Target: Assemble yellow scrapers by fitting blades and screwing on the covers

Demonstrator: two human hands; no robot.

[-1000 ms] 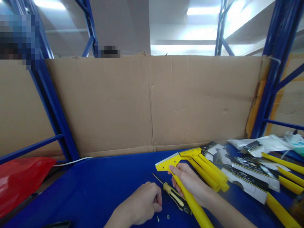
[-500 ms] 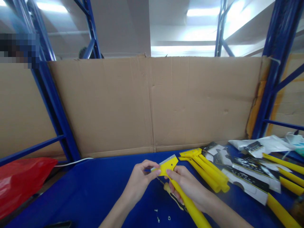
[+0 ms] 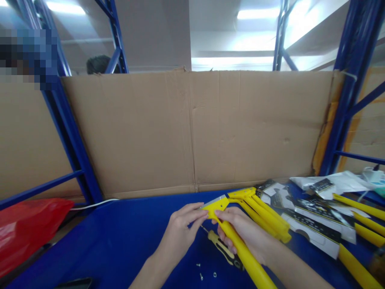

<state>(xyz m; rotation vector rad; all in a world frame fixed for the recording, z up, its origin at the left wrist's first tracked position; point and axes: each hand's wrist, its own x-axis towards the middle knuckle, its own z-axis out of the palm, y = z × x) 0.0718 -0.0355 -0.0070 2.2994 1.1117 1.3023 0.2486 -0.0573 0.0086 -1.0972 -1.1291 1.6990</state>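
A yellow scraper (image 3: 240, 245) with a long handle and a metal blade along its head is held between both hands. My right hand (image 3: 237, 226) wraps round its neck, the thumb on top. The fingers of my left hand (image 3: 183, 224) pinch the left end of the scraper's head, by the blade. Below them a screwdriver (image 3: 221, 245) with a cream and black handle lies on the blue table (image 3: 135, 237). Two small screws (image 3: 201, 276) and a nut (image 3: 214, 275) lie nearer the front.
Yellow scrapers (image 3: 264, 212) lie at the right, beside packaging cards (image 3: 315, 230) and plastic bags. A red bag (image 3: 33, 233) is at the far left. Cardboard (image 3: 192, 132) stands behind. A person's head (image 3: 98, 64) shows above it.
The scraper's head has moved slightly right and tilted a little. My left fingers have drawn closer together at its end. More of the screwdriver and of the person's head behind the cardboard shows.
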